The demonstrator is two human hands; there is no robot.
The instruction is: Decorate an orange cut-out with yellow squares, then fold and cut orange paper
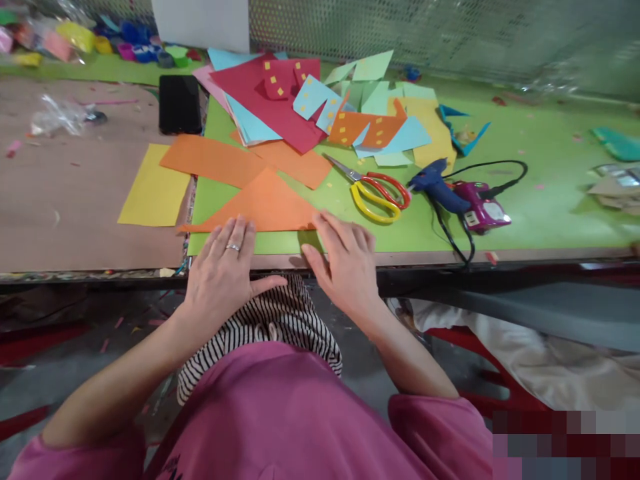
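Note:
An orange paper triangle (pixel 265 205) lies at the table's near edge, its long side toward me. My left hand (pixel 220 260) rests flat with fingers stretched over the lower left of that side, a ring on one finger. At the right corner, my right hand (pixel 345 263) touches the paper with its fingertips, thumb held apart. Just behind the triangle are an orange strip (pixel 215 160) and another orange piece (pixel 300 163). Scissors (pixel 375 193) with one red and one yellow handle lie to the right of the triangle.
A blue glue gun (pixel 440 187) and a purple box (pixel 483 207) with black cables sit at right. Farther back are a red sheet (pixel 275 100) and cut pieces with yellow squares. Yellow paper (pixel 155 187) and a black phone-like slab (pixel 180 105) lie at left.

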